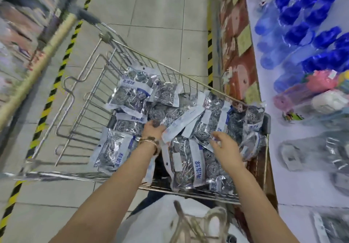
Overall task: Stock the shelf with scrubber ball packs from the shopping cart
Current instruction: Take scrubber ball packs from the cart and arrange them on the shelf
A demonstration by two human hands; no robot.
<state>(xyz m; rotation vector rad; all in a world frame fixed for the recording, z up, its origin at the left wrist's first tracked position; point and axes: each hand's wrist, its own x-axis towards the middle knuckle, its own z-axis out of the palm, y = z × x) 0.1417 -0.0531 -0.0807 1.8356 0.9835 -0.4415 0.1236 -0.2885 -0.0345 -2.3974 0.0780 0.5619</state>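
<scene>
Left hand is closed on the white header of one scrubber ball pack, long axis slanting up-right across the heap in the shopping cart; right hand is held open just beside, shelf to the right.

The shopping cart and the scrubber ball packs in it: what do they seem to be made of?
The shopping cart looks like bare steel wire with a shiny plated finish: thin silvery rods form a grid. The scrubber ball packs seem to be clear glossy plastic bags with white and blue printed labels; glare runs across them. The balls inside look like coiled metal wire, probably steel.
</scene>
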